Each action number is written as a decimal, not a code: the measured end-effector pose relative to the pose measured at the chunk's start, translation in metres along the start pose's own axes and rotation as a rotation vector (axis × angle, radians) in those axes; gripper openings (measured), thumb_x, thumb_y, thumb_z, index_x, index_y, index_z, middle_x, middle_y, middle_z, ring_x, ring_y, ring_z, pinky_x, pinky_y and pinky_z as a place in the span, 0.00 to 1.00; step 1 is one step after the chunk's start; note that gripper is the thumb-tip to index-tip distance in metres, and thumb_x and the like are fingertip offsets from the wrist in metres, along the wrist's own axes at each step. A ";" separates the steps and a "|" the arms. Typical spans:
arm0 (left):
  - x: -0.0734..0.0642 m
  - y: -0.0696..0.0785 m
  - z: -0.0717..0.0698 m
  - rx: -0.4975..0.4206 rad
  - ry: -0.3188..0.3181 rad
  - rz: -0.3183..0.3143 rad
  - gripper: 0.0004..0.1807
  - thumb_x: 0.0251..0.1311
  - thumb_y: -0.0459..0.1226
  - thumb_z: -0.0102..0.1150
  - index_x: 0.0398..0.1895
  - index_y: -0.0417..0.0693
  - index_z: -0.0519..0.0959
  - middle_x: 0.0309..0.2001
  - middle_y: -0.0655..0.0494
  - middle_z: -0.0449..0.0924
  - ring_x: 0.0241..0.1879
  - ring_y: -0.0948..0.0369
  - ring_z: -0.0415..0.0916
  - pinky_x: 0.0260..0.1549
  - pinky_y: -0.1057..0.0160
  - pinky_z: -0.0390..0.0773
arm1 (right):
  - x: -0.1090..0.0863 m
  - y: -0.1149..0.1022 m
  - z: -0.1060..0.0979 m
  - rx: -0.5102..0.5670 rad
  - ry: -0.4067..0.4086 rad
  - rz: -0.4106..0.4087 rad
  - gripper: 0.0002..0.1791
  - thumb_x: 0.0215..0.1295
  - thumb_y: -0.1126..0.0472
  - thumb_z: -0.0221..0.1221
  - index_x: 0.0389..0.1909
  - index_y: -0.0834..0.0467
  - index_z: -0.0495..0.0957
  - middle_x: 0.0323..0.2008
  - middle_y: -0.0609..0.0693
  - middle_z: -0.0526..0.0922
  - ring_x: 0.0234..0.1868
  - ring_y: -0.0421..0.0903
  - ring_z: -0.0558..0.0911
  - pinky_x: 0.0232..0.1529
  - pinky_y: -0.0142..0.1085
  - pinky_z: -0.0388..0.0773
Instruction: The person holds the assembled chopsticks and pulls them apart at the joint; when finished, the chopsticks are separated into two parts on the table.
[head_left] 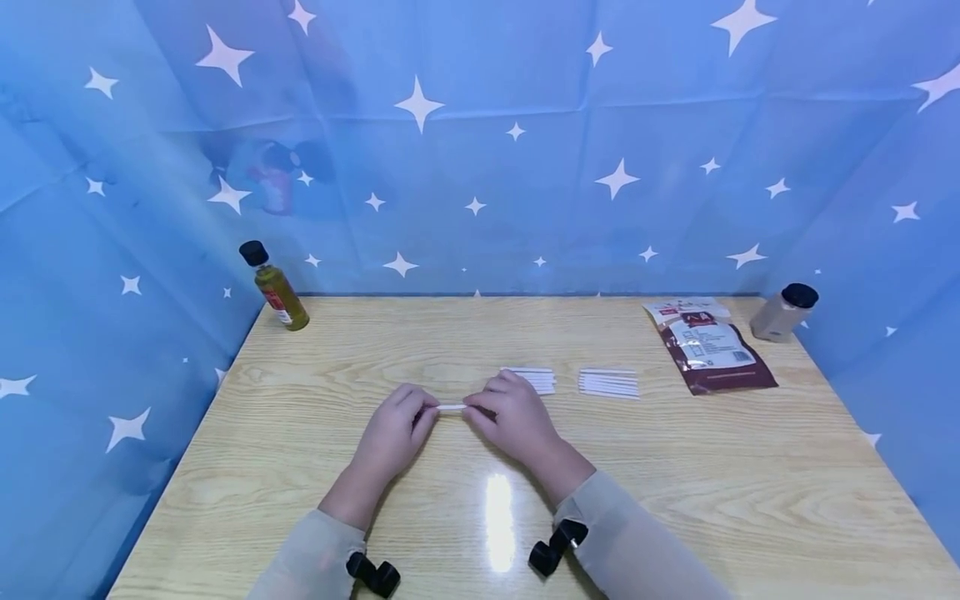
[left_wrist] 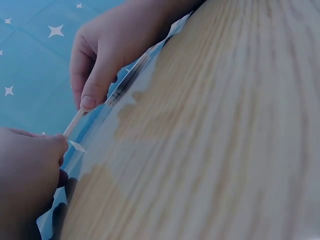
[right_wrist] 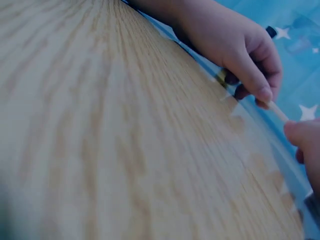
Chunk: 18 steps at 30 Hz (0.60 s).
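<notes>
Between the two hands stretches a thin white stick [head_left: 452, 407], roughly level and close over the wooden table. My left hand [head_left: 397, 427] pinches its left end between thumb and fingers. The other end is pinched by my right hand [head_left: 516, 417] in the same way, so both tips are hidden in the fingers. In the left wrist view the middle of the stick [left_wrist: 74, 123] shows between the hands. A row of similar white sticks [head_left: 542, 381] lies just behind the right hand, partly covered by it. Farther right lies a second row of sticks [head_left: 608, 383], side by side.
At the back left of the table [head_left: 300, 467] stands a bottle of yellow-green liquid [head_left: 285, 298] with a black cap. A brown and white packet [head_left: 711, 346] lies at the back right, beside a black-lidded jar [head_left: 783, 313]. Blue star-patterned cloth [head_left: 480, 158] hangs behind and at both sides.
</notes>
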<state>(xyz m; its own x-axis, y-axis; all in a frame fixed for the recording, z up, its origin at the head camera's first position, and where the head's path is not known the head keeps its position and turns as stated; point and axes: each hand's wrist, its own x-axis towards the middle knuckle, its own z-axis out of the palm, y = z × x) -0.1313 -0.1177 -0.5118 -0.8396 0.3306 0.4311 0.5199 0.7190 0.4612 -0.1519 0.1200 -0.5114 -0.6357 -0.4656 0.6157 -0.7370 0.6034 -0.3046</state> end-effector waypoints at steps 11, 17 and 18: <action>0.002 0.004 0.004 -0.073 -0.028 0.056 0.01 0.71 0.33 0.68 0.41 0.49 0.86 0.43 0.60 0.82 0.43 0.62 0.80 0.43 0.60 0.84 | -0.011 0.001 -0.009 0.161 -0.039 0.114 0.05 0.64 0.58 0.76 0.39 0.52 0.94 0.31 0.40 0.83 0.29 0.36 0.73 0.30 0.30 0.74; 0.003 0.011 0.008 -0.072 -0.042 0.056 0.03 0.74 0.36 0.66 0.42 0.46 0.86 0.44 0.59 0.82 0.42 0.62 0.80 0.43 0.60 0.84 | -0.016 0.002 -0.014 0.213 -0.039 0.136 0.06 0.65 0.60 0.75 0.41 0.55 0.93 0.33 0.42 0.86 0.30 0.36 0.74 0.31 0.31 0.76; 0.002 0.012 0.008 -0.069 -0.041 0.050 0.03 0.74 0.36 0.66 0.42 0.46 0.86 0.43 0.59 0.81 0.41 0.62 0.79 0.43 0.60 0.84 | -0.017 0.002 -0.013 0.217 -0.041 0.129 0.06 0.66 0.61 0.75 0.42 0.55 0.93 0.34 0.42 0.86 0.30 0.36 0.75 0.31 0.30 0.76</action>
<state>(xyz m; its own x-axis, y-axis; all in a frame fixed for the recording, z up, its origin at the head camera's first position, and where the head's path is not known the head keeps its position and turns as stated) -0.1283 -0.1036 -0.5116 -0.8172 0.3912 0.4232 0.5699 0.6578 0.4925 -0.1397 0.1377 -0.5126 -0.7333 -0.4222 0.5329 -0.6783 0.5082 -0.5307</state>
